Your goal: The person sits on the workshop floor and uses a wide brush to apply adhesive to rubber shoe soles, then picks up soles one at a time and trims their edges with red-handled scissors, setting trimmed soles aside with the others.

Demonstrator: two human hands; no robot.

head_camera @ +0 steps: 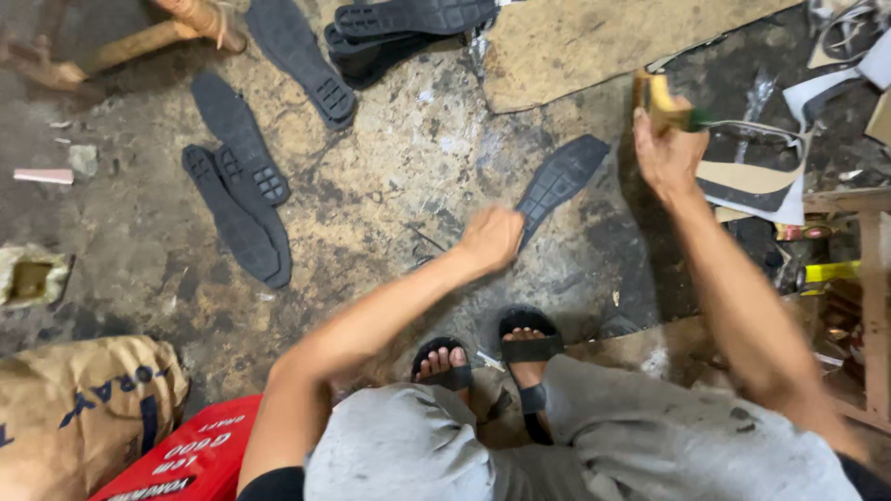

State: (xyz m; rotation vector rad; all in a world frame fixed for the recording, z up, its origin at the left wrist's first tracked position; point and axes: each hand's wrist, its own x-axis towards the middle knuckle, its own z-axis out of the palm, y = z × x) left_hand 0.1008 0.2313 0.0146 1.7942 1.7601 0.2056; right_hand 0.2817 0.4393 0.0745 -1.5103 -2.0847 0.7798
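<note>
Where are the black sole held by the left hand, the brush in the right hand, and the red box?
black sole (561,176), head view, middle of its treaded face.
brush (661,102), head view, on its yellowish body.
red box (190,459), head view, on its top face.

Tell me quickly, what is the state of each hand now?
Left hand: closed, holding the end of a black shoe sole.
Right hand: closed, holding a brush.

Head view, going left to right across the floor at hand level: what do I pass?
Pair of black soles lying together → left hand gripping a single black sole → right hand holding up a yellowish brush → wooden frame at the right edge.
</note>
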